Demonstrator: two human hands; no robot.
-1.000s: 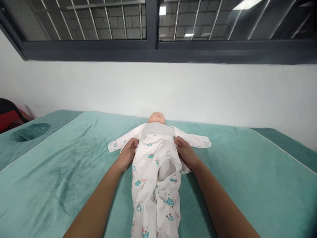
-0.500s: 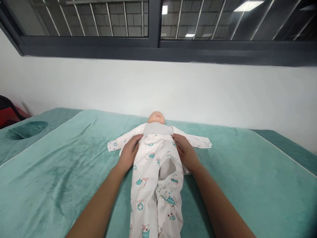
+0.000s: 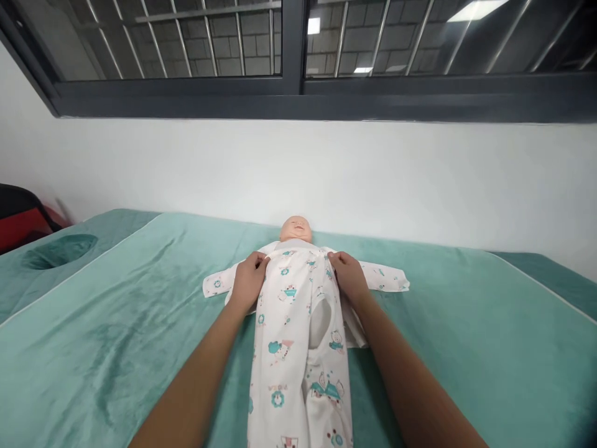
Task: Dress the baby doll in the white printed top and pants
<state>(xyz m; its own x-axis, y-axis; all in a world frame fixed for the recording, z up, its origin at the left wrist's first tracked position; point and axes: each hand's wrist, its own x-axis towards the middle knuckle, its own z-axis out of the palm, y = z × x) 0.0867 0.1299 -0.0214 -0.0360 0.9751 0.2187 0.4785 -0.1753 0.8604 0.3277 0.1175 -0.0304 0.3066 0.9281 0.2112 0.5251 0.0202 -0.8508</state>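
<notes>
On a green bed point(image 3: 140, 348), trousers point(image 3: 284, 323) lie lengthwise over a doll point(image 3: 296, 230), waistband point(image 3: 298, 249) at the far end; left hand point(image 3: 250, 275) and right hand point(image 3: 347, 275), equally near, each pinch one side of that waistband.

Single view, head-worn. Camera looks from above the foot end of a small round-headed doll in white printed cloth clothing point(image 3: 284, 317), facing forward and down along its length. Near range: the doll's trouser legs run off bottom edge. Wide field: green plush fabric cover point(image 3: 466, 348) either side of doll; smooth white wall point(image 3: 298, 168) and long dark-grey window frame point(image 3: 186, 99) beyond its head.
</notes>
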